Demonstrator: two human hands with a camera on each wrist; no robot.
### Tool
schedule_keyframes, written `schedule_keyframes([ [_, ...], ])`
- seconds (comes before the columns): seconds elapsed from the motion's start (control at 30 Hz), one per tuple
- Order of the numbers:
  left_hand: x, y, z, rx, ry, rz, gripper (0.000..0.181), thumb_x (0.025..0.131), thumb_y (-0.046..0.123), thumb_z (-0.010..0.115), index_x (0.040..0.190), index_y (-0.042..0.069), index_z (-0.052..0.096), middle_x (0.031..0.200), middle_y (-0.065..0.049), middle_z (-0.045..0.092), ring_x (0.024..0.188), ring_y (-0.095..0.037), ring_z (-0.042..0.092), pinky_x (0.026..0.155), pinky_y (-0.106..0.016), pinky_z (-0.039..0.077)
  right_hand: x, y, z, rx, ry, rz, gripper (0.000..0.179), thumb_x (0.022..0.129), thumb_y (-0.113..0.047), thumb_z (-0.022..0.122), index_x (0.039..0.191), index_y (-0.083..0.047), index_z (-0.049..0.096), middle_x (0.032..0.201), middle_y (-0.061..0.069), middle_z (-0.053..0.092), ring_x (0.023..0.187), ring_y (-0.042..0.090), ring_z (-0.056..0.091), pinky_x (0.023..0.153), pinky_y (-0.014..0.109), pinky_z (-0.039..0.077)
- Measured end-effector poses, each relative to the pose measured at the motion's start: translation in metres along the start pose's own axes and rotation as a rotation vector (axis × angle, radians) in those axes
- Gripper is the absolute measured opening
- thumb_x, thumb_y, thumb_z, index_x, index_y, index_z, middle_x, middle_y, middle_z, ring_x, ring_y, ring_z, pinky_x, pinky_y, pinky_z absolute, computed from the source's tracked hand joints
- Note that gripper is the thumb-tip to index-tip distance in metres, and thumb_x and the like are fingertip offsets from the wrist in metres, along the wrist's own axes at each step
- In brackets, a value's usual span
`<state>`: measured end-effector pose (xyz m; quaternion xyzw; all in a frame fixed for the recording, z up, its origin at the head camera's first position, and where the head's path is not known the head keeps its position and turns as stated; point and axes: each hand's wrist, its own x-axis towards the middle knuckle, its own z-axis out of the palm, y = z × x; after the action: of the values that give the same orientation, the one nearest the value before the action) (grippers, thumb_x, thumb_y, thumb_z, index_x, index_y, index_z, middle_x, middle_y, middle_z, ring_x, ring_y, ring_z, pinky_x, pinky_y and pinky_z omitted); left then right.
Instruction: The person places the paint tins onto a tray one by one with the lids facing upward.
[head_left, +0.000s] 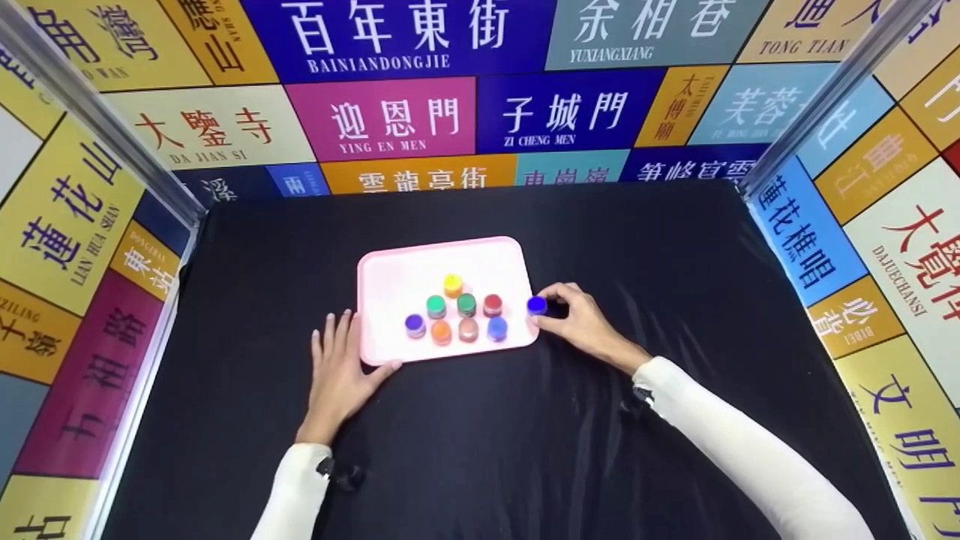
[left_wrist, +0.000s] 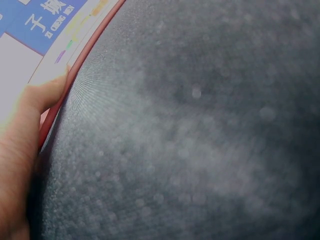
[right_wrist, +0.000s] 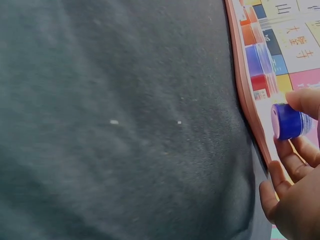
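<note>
My right hand [head_left: 583, 319] pinches a small dark-blue paint jar [head_left: 536, 305] between thumb and fingers at the right edge of a pink tray [head_left: 390, 270]. In the right wrist view the same jar [right_wrist: 288, 121] is tipped on its side, relative to that camera, near the tray's rim. At the tray's left front corner rests my left hand [head_left: 341, 379], fingers straight along the side and thumb on the front rim. On the tray stand several small paint jars: yellow [head_left: 453, 286], light green [head_left: 436, 305], dark green [head_left: 466, 304], red [head_left: 492, 304], purple [head_left: 415, 325], orange [head_left: 441, 332], brown [head_left: 468, 329] and blue [head_left: 497, 328].
A black cloth [head_left: 480, 442] covers the table under the tray. Printed panels with large characters [head_left: 382, 116] stand behind and at both sides, with metal posts [head_left: 142, 127] at the back corners.
</note>
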<state>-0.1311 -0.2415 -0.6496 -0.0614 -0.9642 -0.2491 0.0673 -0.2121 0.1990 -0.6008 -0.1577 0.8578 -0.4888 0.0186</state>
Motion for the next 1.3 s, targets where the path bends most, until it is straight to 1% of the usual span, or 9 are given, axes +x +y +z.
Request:
schedule_keyframes([
  [0.23, 0.001, 0.0, 0.0, 0.001, -0.009, -0.008, 0.118, 0.091, 0.073, 0.076, 0.173, 0.003, 0.029, 0.178, -0.025, 0.029, 0.169, -0.045, 0.01, 0.135, -0.063, -0.004, 0.013, 0.001, 0.004, -0.026, 0.003, -0.03, 0.034, 0.087, -0.014, 0.094, 0.116, -0.004, 0.079, 0.116, 0.01, 0.076, 0.118, 0.032, 0.062, 0.107, 0.048, 0.049],
  [0.4, 0.0, 0.0, 0.0, 0.009, -0.013, -0.011, 0.119, 0.091, 0.074, 0.075, 0.174, 0.004, 0.028, 0.179, -0.024, 0.028, 0.169, -0.044, 0.009, 0.135, -0.061, -0.005, 0.021, 0.003, 0.008, -0.032, 0.003, -0.051, 0.033, 0.088, -0.013, 0.093, 0.117, -0.005, 0.08, 0.115, 0.008, 0.078, 0.118, 0.029, 0.061, 0.106, 0.044, 0.047],
  [0.63, -0.001, 0.0, 0.0, 0.014, 0.001, -0.004, 0.119, 0.09, 0.073, 0.076, 0.174, 0.003, 0.029, 0.178, -0.024, 0.03, 0.169, -0.044, 0.011, 0.135, -0.062, -0.003, 0.03, 0.0, 0.014, -0.022, 0.003, -0.066, 0.033, 0.087, -0.009, 0.092, 0.117, -0.004, 0.08, 0.116, 0.01, 0.078, 0.119, 0.031, 0.061, 0.107, 0.043, 0.047],
  [0.9, 0.001, 0.0, 0.001, 0.007, 0.007, 0.003, 0.118, 0.09, 0.072, 0.078, 0.173, 0.002, 0.03, 0.177, -0.025, 0.031, 0.168, -0.047, 0.012, 0.135, -0.064, -0.003, 0.041, -0.004, 0.021, -0.025, -0.01, -0.059, 0.034, 0.086, -0.011, 0.091, 0.119, -0.005, 0.08, 0.118, 0.01, 0.075, 0.12, 0.028, 0.061, 0.109, 0.041, 0.046],
  [1.1, 0.0, 0.0, 0.002, 0.012, 0.015, 0.005, 0.118, 0.089, 0.073, 0.077, 0.172, 0.002, 0.031, 0.177, -0.026, 0.031, 0.168, -0.047, 0.013, 0.134, -0.065, -0.002, 0.05, -0.004, 0.028, -0.033, -0.007, -0.074, 0.033, 0.087, -0.009, 0.09, 0.118, -0.005, 0.082, 0.114, 0.011, 0.074, 0.117, 0.031, 0.062, 0.105, 0.043, 0.048],
  [1.3, 0.001, 0.0, 0.001, 0.015, 0.022, 0.009, 0.119, 0.09, 0.074, 0.076, 0.173, 0.003, 0.031, 0.176, -0.026, 0.032, 0.168, -0.047, 0.014, 0.134, -0.066, -0.001, 0.061, -0.006, 0.032, -0.021, -0.001, -0.053, 0.034, 0.086, -0.012, 0.092, 0.118, -0.006, 0.082, 0.111, 0.011, 0.075, 0.114, 0.032, 0.061, 0.101, 0.047, 0.048],
])
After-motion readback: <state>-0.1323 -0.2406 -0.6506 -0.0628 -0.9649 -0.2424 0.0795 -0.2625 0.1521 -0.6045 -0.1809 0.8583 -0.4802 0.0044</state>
